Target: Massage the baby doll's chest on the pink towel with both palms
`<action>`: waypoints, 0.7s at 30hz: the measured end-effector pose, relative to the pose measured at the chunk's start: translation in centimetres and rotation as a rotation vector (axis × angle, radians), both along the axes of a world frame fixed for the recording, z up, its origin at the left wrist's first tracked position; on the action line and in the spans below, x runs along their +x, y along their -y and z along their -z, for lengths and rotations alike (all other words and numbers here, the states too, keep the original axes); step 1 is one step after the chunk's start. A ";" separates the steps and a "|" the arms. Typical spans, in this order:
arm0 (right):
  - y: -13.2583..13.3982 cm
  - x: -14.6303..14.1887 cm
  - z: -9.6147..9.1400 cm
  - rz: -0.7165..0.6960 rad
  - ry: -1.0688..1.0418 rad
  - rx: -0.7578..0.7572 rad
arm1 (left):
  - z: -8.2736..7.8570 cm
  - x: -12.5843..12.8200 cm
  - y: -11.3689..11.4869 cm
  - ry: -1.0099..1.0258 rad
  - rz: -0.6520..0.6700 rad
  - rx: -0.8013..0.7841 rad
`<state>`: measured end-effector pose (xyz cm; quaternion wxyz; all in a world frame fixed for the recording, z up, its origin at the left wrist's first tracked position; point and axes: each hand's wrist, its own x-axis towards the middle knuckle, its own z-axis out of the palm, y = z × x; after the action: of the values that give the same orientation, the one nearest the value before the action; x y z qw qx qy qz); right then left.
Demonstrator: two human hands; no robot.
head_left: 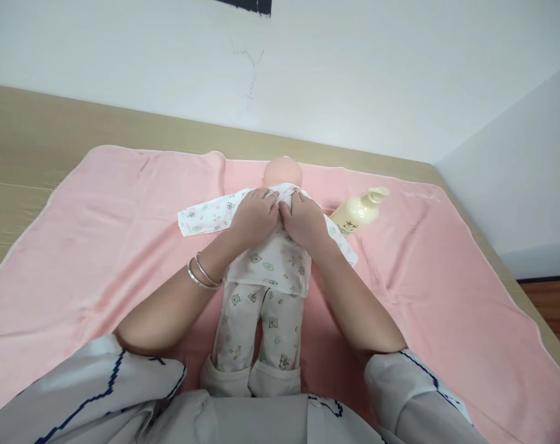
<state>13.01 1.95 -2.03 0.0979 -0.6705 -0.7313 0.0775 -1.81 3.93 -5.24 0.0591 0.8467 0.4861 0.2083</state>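
Note:
A baby doll (284, 171) lies stretched out with its bald head at the far end. It has on a white printed baby shirt (271, 265) and matching trousers (280, 320). Both hands are at the upper part of the shirt, just below the head. My left hand (256, 216) has its fingers curled on the gathered cloth, thumb toward the middle. Close beside it, my right hand (305, 222) grips the same bunched cloth near the neckline. The fingertips are partly hidden in the folds. One sleeve spreads flat to the left; the other sticks out past my right wrist.
Beneath the doll is a creased pink blanket (136, 246) on a tan mat (39, 117). A cream pump bottle (358, 211) lies tilted on the blanket, right of the doll. A white wall (335, 74) rises behind the mat; wooden flooring (551, 308) shows at the right.

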 end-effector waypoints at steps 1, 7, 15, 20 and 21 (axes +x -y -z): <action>0.2 -0.2 0.1 -0.010 0.022 0.009 | 0.2 -0.2 -0.4 -0.030 0.025 0.010; 1.9 -1.4 0.3 -0.105 0.051 0.069 | 0.9 -0.5 -1.3 -0.008 -0.088 -0.023; 2.2 -1.9 0.2 -0.093 -0.001 0.083 | 1.0 0.0 -1.2 0.047 -0.199 -0.040; 2.0 -2.1 0.7 -0.051 -0.018 0.093 | 1.1 0.0 -1.2 -0.001 -0.152 -0.001; 1.9 -2.1 0.8 -0.046 -0.026 0.102 | 1.2 0.0 -1.2 0.012 -0.158 0.002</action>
<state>10.92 0.00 -2.80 0.1394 -0.6465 -0.7483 0.0511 -1.78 5.16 -6.43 0.0446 0.8044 0.5509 0.2178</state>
